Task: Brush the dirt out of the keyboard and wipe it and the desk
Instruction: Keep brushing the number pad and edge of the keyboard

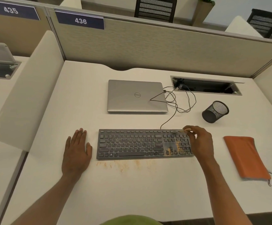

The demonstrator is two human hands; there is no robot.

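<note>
Left hand beside keyboard edge; brush, perhaps.

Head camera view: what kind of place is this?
Probably an open-plan office: cubicle partition with sign 436, a closed Dell laptop on the desk, mesh office chairs beyond.

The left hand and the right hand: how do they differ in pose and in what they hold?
The left hand lies flat on the desk, fingers straight; the right hand is curled over the right end of the keyboard. The left hand holds nothing; the right hand pinches a small brush. Both are bare.
</note>
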